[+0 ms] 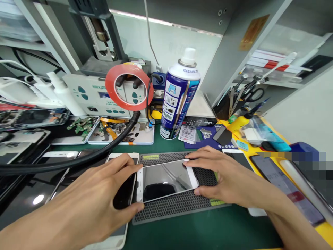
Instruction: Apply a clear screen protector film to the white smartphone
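A white-framed smartphone (166, 178) with a dark, glossy screen lies sideways, face up, over a grey honeycomb-patterned mat (166, 210). My left hand (101, 191) grips its left end, fingertips on the upper edge and thumb near the lower corner. At the opposite end, my right hand (223, 170) pinches the frame between fingers above and thumb below. Whether the phone rests fully on the mat or is slightly raised, I cannot tell. Partly under my left hand is another white-edged phone (118, 241).
Behind the mat stand a blue spray can (175, 107), a red tape roll (111, 92) and a control unit (90, 104). A thick black cable (85, 161) crosses the left side above a parts tray (148, 133). More phones (286, 189) lie at right, below scissors (256, 93).
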`<move>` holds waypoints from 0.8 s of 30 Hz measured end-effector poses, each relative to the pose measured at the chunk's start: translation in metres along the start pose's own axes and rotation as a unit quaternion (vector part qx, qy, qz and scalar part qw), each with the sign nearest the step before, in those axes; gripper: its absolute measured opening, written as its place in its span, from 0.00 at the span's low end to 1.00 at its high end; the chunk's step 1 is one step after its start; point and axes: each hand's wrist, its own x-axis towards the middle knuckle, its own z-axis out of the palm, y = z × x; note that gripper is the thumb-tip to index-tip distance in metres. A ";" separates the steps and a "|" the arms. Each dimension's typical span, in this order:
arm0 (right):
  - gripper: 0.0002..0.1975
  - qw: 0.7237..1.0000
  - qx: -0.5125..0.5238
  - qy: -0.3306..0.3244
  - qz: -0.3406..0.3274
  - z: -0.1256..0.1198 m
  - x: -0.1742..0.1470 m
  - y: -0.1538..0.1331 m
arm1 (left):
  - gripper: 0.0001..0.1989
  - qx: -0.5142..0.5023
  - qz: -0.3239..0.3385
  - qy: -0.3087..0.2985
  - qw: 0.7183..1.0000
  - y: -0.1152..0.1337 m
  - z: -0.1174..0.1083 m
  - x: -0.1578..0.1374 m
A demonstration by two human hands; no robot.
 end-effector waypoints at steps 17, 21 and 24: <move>0.29 1.000 0.004 -0.003 -0.004 -0.001 0.001 0.000 | 0.30 0.012 0.018 0.027 0.999 -0.004 0.006 -0.001; 0.29 1.000 0.011 -0.006 -0.003 0.000 0.000 0.002 | 0.33 0.025 0.011 0.032 0.999 -0.004 0.007 -0.003; 0.29 1.000 0.020 -0.002 -0.007 -0.001 0.001 0.003 | 0.33 0.028 0.009 0.031 0.999 -0.003 0.008 -0.004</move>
